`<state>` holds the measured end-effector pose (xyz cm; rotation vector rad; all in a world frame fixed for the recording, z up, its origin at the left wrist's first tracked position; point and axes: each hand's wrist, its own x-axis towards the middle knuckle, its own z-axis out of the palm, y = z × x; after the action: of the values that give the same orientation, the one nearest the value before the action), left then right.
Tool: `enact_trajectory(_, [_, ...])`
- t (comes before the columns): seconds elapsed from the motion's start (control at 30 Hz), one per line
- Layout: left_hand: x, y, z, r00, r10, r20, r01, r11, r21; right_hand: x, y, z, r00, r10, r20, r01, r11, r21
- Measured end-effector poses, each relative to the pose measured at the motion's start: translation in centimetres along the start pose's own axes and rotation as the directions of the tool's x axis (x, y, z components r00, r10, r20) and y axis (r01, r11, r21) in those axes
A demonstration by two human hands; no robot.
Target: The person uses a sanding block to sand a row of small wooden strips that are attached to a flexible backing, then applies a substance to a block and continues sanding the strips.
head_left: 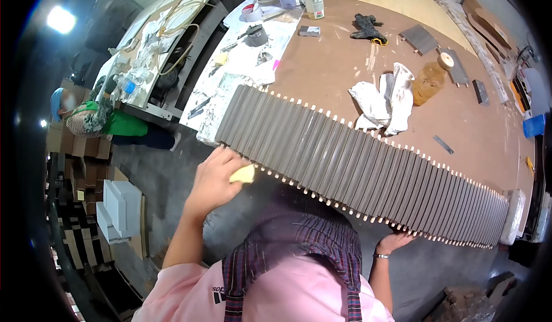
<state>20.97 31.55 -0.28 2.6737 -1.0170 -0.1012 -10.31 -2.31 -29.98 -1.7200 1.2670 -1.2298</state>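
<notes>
Yellow sponge [243,174] in left hand [214,178], grey slats [356,169]

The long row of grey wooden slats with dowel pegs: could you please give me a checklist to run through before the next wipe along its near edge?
1. Left hand grips yellow sponge: ok.
2. Sponge meets the row of grey wooden slats at its near-left edge: ok.
3. Right hand steadies the near edge: ok, fingers touch it.
4. Slats lie side by side on the brown worktable: ok.
5. White crumpled rag is clear of the row: cannot tell, it lies against the far pegs.
6. Sponge wetness: cannot tell.
</notes>
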Motion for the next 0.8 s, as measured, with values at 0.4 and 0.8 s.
enact_trajectory(0.4, [3.7,4.6,2.3,0.976,0.205,-0.071,-0.214,0.965,-0.153,-0.3,-1.1,1.1,0.988,0.149,-0.042,-0.136,0.962,0.237])
enact_trajectory(0.8, [3.0,4.3,2.0,0.977,0.211,-0.023,-0.212,0.976,-0.058,-0.2,-1.9,0.8,0.999,0.017,-0.044,-0.015,0.999,0.033])
